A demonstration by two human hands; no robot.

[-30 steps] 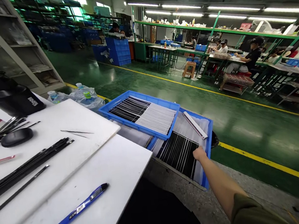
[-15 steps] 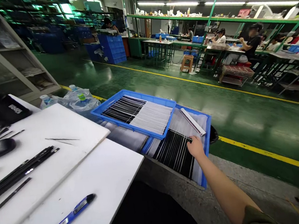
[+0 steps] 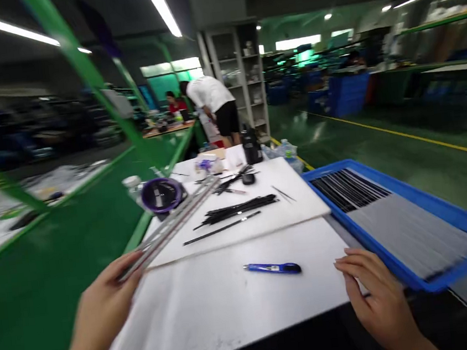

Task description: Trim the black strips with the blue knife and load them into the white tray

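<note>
My left hand [image 3: 108, 299] is closed on one end of a long grey ruler-like bar [image 3: 179, 214] with a reddish stripe. The bar slants up over the table's left side; motion blurs its markings. My right hand [image 3: 375, 293] is open at the table's right edge, fingers loosely bent and nothing seen in them. Between the hands a blue utility knife [image 3: 272, 269] lies on the white table [image 3: 205, 300]. Beyond it are a bundle of thin black strips [image 3: 237, 209], a single black strip [image 3: 222, 228] and a pair of tweezers [image 3: 283, 193].
Right of the table stands a blue tray [image 3: 428, 285] of black and pale strips. A purple-rimmed round container [image 3: 161, 195], a computer mouse [image 3: 249, 179] and a black bag-like object [image 3: 251, 145] sit farther back. A person in white [image 3: 212, 96] bends beyond the table.
The view has swung left. My right hand has left the black strips in the lower tray and is at the table edge. My left hand, holding the bar, has come into view.
</note>
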